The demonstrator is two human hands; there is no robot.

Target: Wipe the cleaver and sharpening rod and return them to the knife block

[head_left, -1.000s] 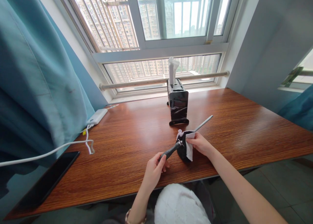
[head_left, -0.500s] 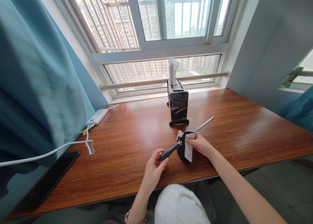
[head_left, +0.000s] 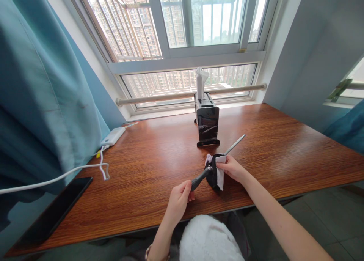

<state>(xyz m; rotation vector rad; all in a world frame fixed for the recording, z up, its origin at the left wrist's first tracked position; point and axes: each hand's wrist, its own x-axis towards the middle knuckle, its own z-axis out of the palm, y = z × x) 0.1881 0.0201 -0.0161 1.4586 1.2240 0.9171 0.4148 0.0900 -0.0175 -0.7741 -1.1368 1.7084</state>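
My left hand [head_left: 179, 198] is closed round the rear end of a black ribbed handle [head_left: 199, 179], with a small metal collar at its front. The handle points up and right into a black, rounded, soft-looking piece [head_left: 212, 179]. A slim silver rod [head_left: 235, 144] sticks out on the far side, roughly in line with the handle. My right hand [head_left: 232, 167] pinches a white cloth or tissue [head_left: 220, 177] against the black piece, thumb on the near face. A pale lilac bit [head_left: 209, 159] shows at its upper left. What lies inside the black piece is hidden.
A black tissue box [head_left: 208, 125] with a tissue standing up is beyond my hands. To the left are a white power adapter [head_left: 113, 136], a white cable [head_left: 57, 183] and a dark flat tablet-like device [head_left: 57, 211]. The wooden table's [head_left: 148, 151] front edge runs near my forearms.
My left hand has turned and closed more fully over the handle's end. The handle has tilted slightly, and the rod tip has shifted a little left. My right hand has barely moved.
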